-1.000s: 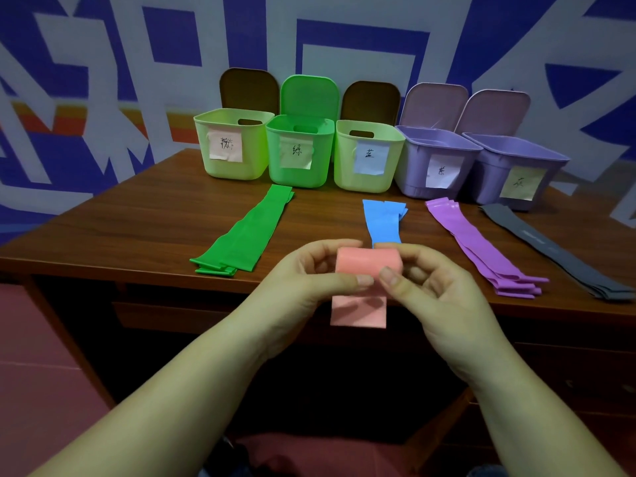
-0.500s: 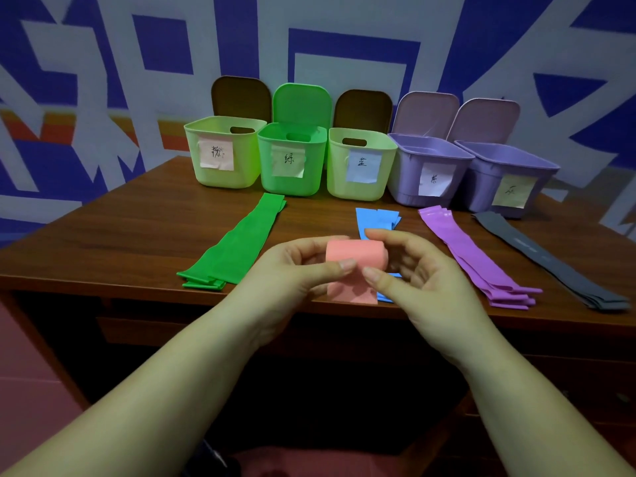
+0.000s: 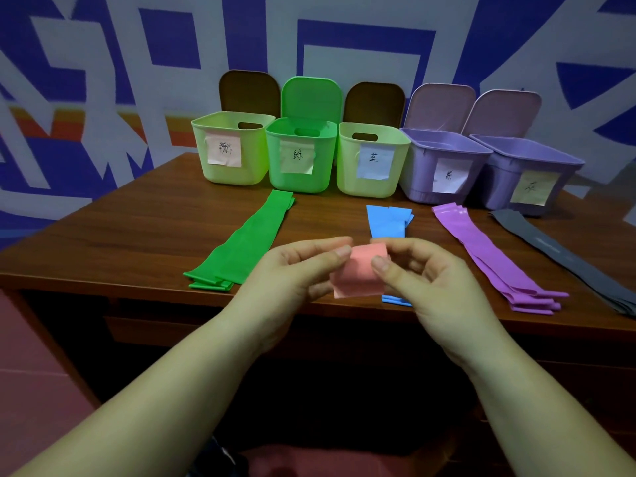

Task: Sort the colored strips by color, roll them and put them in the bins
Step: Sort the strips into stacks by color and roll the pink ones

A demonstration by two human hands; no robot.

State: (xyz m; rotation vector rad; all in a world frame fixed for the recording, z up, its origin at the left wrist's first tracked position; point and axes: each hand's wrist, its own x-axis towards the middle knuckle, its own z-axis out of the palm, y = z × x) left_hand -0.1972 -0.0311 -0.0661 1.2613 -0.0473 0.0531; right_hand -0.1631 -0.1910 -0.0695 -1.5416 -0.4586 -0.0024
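You hold the pink strip [image 3: 359, 275] in both hands just above the near edge of the counter [image 3: 137, 242], and it looks nearly rolled, with only a short flat tail hanging below the roll. Your left hand [image 3: 292, 273] pinches its left end between thumb and forefinger; your right hand [image 3: 423, 280] pinches the right end the same way, the fingers [image 3: 378, 263] curled round the roll.

To finish well, keep both pinches firm and even so the roll does not cone out to one side. Turn the roll toward the loose tail and draw the tail snug as you go; a stretchy band like this will likely spring open if you ease off. Once the tail is wrapped in, hold it down with one thumb before you free the other hand. The roll probably belongs in the leftmost bin [image 3: 230, 149], whose label is pink; that is my reading, since the writing is hard to make out.

The strip is salmon pink, matte and thin, and the roll is short and chunky. Behind it the green strips [image 3: 247, 242], blue strips [image 3: 389, 218], purple strips [image 3: 488, 253] and grey strips [image 3: 557, 249] lie flat in separate piles.
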